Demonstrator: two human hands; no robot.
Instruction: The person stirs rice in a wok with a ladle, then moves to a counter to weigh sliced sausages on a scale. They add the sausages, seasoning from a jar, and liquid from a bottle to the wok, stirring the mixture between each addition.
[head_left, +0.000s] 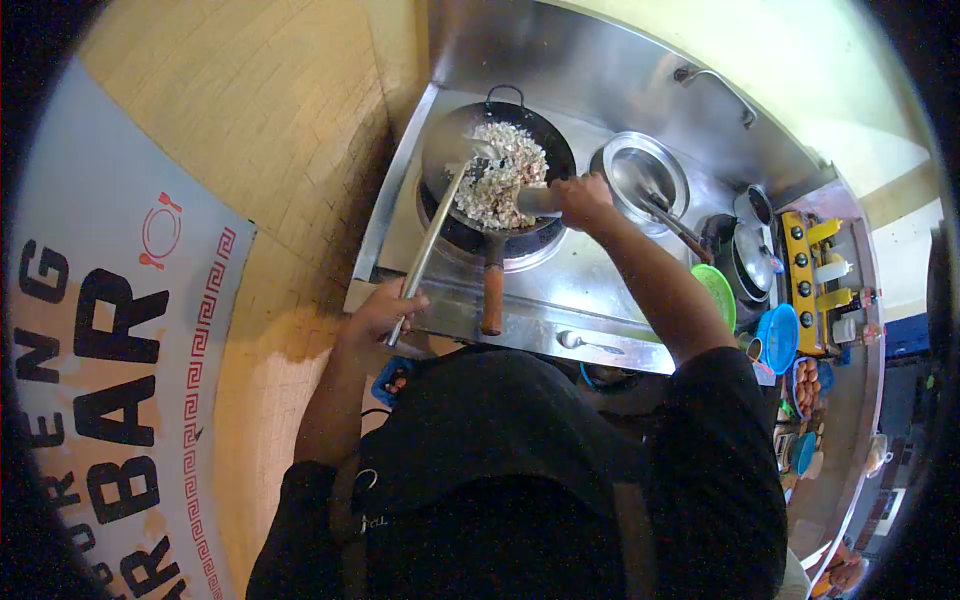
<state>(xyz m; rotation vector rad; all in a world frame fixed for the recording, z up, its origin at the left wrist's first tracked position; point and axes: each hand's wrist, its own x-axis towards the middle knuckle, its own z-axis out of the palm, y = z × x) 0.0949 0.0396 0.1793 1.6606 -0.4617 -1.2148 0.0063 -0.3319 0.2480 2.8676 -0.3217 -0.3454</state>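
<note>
Gripping long steel ladle [430, 240] w/ L hand [385, 312], mid-left; scoop in round black wok [548, 122] of rice [500, 172], upper centre. R hand [583, 198] clasps small steel cup [538, 200].

I see a black short-sleeved shirt [500, 440]; its sleeves end far back from the fingers [405, 300]; shoulder straps [345, 500] and small pale lettering [375, 522].
</note>
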